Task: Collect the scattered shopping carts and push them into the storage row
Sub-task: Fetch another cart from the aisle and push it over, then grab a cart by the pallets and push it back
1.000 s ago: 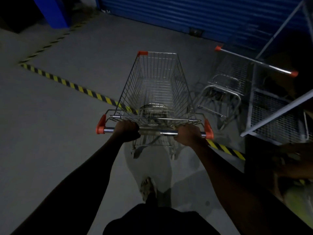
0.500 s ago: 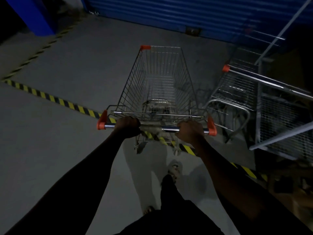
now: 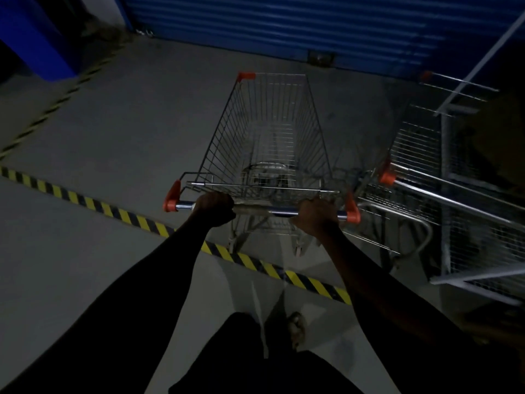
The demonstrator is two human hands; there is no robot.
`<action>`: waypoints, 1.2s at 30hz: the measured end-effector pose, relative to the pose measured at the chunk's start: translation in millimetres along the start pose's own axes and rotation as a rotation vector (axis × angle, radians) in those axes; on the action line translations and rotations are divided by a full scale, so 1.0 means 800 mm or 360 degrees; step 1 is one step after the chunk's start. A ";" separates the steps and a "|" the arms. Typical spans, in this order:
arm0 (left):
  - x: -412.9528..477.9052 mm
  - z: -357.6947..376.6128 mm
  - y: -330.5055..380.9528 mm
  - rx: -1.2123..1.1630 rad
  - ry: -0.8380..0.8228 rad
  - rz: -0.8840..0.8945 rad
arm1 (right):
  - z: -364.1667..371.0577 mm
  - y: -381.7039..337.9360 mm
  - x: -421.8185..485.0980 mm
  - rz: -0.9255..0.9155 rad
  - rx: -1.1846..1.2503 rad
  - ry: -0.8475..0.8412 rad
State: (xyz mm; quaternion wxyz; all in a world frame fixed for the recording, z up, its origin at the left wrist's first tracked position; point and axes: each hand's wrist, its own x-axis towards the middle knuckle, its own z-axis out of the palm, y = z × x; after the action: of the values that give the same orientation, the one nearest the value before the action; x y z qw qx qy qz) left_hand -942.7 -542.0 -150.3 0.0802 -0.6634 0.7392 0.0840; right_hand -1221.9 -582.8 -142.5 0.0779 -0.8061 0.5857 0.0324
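An empty wire shopping cart (image 3: 270,132) with orange corner caps stands straight ahead of me on the grey floor. My left hand (image 3: 214,207) grips the left part of its chrome handle bar (image 3: 265,210). My right hand (image 3: 316,216) grips the right part of the same bar. The cart's rear wheels sit just past the yellow-black floor stripe (image 3: 122,216). Close on its right stands a second wire cart (image 3: 412,166) with an orange-capped handle, angled toward the first. A third cart's handle (image 3: 457,82) shows dimly behind it.
A blue roller shutter (image 3: 284,24) closes the far side a short way beyond the cart's nose. A metal frame with mesh panels (image 3: 483,251) lines the right edge. A blue pillar (image 3: 37,38) stands at the far left. My foot (image 3: 297,328) is behind the stripe.
The cart has rolled forward over the yellow-black stripe toward the shutter, drawing level with the cart on the right. Both hands have kept their grip on the handle.
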 end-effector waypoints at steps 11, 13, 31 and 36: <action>0.205 -0.042 -0.060 0.0281 0.0256 0.0274 | -0.029 0.004 0.182 0.0245 -0.0142 -0.0040; 0.249 -0.049 -0.067 0.0277 0.0262 0.0234 | -0.037 0.005 0.212 0.0293 -0.0149 -0.0012; 0.327 -0.090 -0.046 0.0042 0.0137 0.0026 | -0.058 0.055 0.303 0.0252 0.0124 -0.0180; 0.249 -0.072 -0.020 -0.0139 0.0164 -0.0080 | -0.032 0.043 0.255 0.0036 0.0014 0.0145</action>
State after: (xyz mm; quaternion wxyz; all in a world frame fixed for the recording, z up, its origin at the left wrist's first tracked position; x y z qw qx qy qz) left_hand -948.5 -749.3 -139.9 0.0150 -0.6881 0.7210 0.0798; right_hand -1191.5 -789.0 -149.4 0.0543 -0.7998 0.5977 -0.0060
